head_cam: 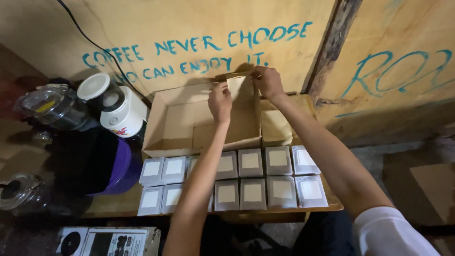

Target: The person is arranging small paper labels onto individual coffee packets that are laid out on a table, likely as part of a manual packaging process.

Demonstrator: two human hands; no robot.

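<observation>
An open cardboard box [189, 125] is seen on the wooden counter [334, 204], set against a plywood wall [189, 28] painted with blue lettering. Its raised far flap [239, 87] is held from both sides: the left hand [220, 100] is placed on the flap's near left edge with its fingers [222, 88] closed narrowly on the cardboard, and the right hand [268, 81] is closed over the flap's upper right corner, its fingers [256, 73] pinched on the top edge. The flap is kept nearly upright between the two hands. The inside of the box is seen bare, with light panels along its walls. In front of the box, two rows of small grey packets with pale square labels [251, 178] are laid flat on the counter, edge to edge, partly covered by the left forearm. To the left of the box, a white grinder-like appliance with a round lid [121, 111] is stood beside a glass jug [52, 106], and a purple container [124, 168] is set below them, close to the box's left wall. A black cable [90, 35] is run down the wall. A white sleeve [388, 232] is seen on the right arm.
</observation>
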